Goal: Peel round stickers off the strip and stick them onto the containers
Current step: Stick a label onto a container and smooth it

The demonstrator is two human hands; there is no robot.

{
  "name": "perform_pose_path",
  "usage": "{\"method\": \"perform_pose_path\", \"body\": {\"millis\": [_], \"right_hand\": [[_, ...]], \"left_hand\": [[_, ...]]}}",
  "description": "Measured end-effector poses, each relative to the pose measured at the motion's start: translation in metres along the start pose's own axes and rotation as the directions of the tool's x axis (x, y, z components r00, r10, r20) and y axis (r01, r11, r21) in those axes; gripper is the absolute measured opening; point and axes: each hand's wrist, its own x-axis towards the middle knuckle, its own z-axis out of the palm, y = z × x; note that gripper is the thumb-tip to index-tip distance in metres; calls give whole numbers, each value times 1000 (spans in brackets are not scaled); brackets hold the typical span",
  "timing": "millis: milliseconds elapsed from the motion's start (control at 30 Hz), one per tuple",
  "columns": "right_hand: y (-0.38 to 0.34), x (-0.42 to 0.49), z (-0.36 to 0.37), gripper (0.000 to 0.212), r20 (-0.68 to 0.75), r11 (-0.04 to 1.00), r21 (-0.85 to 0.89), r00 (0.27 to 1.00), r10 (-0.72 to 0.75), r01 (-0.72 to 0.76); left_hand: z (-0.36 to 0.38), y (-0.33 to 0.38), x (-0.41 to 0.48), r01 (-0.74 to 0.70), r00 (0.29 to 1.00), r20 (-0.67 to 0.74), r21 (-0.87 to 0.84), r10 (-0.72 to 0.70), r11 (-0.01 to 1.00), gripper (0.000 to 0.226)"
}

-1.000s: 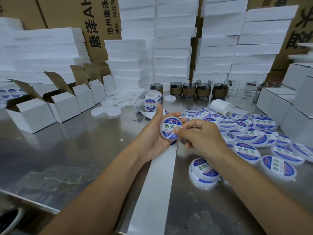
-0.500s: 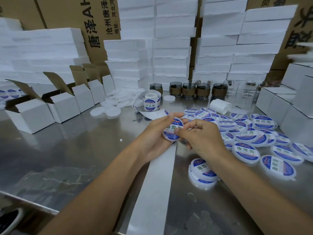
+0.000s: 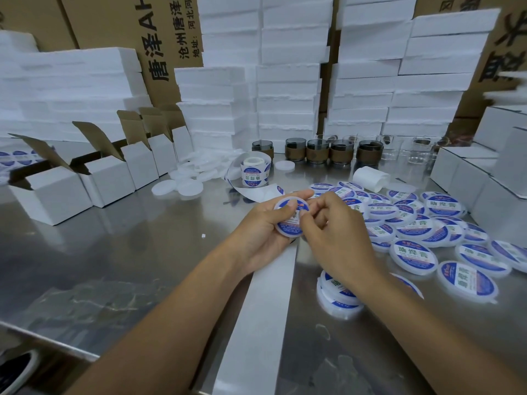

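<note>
Your left hand (image 3: 261,238) grips the stickered container (image 3: 286,226) — thumb across its face — above the table (image 3: 114,252). Your right hand (image 3: 338,240) pinches the container's right edge, fingers curled, over the white strip (image 3: 265,309).

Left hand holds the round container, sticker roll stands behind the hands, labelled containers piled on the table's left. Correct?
Wrong side: the head view shows the labelled containers piled on the right of the table. Left hand holding the round container, sticker roll behind: both correct.
</note>
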Motion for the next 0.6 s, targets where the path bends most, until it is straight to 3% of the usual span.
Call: {"method": "perform_pose_path", "body": {"millis": [67,133,233,333,500,600], "right_hand": [[3,-1,0,18,63,985,-159,996,-61,70],[5,-1,-1,24,60,984,-176,998,-31,41],[2,2,-3,24,27,989,70,991,129,-131],[-2,6,-6,16,101,908,322,963,250,-269],[0,8,-8,20,135,923,311,972,194,-227],[2,7,-7,18,81,952,253,985,155,-171]], "left_hand": [[-1,0,1,2,1000,-5,-11,-3,1000,26],[-2,-1,2,-4,1000,-9,-18,4,1000,25],[-3,-1,2,-31,999,-26,-26,30,999,25],[-3,-1,1,-23,999,-24,21,24,1000,26],[-4,-2,1,-7,1000,-30,107,11,994,25],[-2,-6,-1,-31,986,-142,336,84,941,20]]}}
